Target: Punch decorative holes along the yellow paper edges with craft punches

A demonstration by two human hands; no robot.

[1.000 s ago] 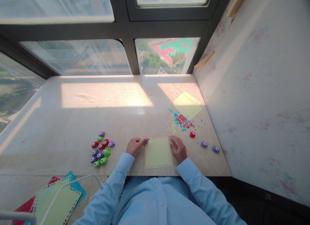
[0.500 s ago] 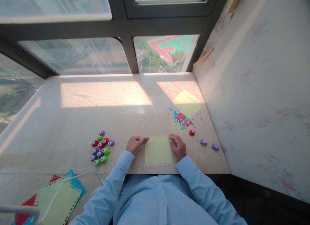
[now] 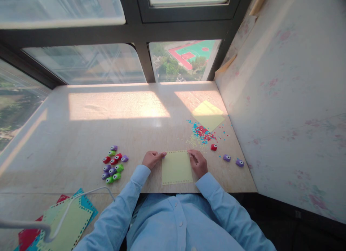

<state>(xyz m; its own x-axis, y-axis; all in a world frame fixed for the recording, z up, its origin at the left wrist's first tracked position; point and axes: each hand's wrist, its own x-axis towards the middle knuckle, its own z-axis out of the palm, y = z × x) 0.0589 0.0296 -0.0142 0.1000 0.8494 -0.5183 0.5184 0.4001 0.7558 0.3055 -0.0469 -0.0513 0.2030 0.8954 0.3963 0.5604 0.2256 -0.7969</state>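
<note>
A pale yellow sheet of paper (image 3: 177, 168) lies in front of me, with rows of small punched holes along its top and bottom edges. My left hand (image 3: 152, 160) pinches its upper left corner between thumb and curled fingers. At the upper right corner, my right hand (image 3: 198, 162) grips the sheet the same way. Off to the right of that hand sit a red craft punch (image 3: 213, 147) and two purple craft punches (image 3: 226, 157), (image 3: 239, 162). Beyond the sheet, a heap of red, blue and yellow paper bits (image 3: 203, 133) is scattered.
Left of my hands stands a cluster of several purple, green and red punches (image 3: 112, 170). Hole-edged coloured sheets (image 3: 67, 222) lie at the lower left under a white cable (image 3: 65, 218). Another yellow sheet (image 3: 208, 116) rests behind the paper bits, near the wall (image 3: 292, 110).
Both hands keep their hold on the yellow sheet's upper corners. Only a very slight shift of the whole view shows.
</note>
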